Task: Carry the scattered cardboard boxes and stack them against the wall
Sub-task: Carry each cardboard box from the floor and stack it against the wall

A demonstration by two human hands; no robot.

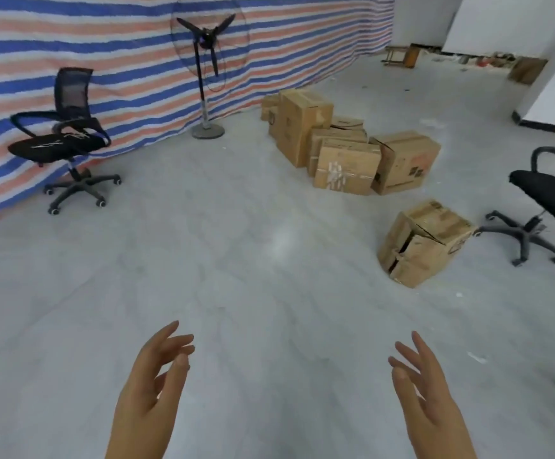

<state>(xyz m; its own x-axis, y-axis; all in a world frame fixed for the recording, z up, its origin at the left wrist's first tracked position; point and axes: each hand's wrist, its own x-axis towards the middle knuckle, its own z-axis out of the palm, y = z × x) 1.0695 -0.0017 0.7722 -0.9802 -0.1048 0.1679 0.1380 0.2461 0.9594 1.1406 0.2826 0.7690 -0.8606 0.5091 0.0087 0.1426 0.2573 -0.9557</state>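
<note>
Several brown cardboard boxes lie in a loose cluster on the grey floor, ahead and to the right. A tall upright box (pixel 297 127) stands at the cluster's back, a taped box (pixel 347 168) at its front, and a tilted box (pixel 405 162) to the right. One crumpled box (pixel 425 241) lies apart, nearer to me. The striped tarpaulin wall (pixel 114 64) runs along the left and back. My left hand (pixel 152 389) and my right hand (pixel 425 392) are raised low in front of me, palms facing each other, fingers straight, holding nothing.
A black office chair (pixel 64 137) stands by the striped wall at left. A standing fan (pixel 205 71) is next to the wall. Another black chair (pixel 547 203) sits at the right edge, close to the crumpled box. A white pillar (pixel 554 91) rises at far right.
</note>
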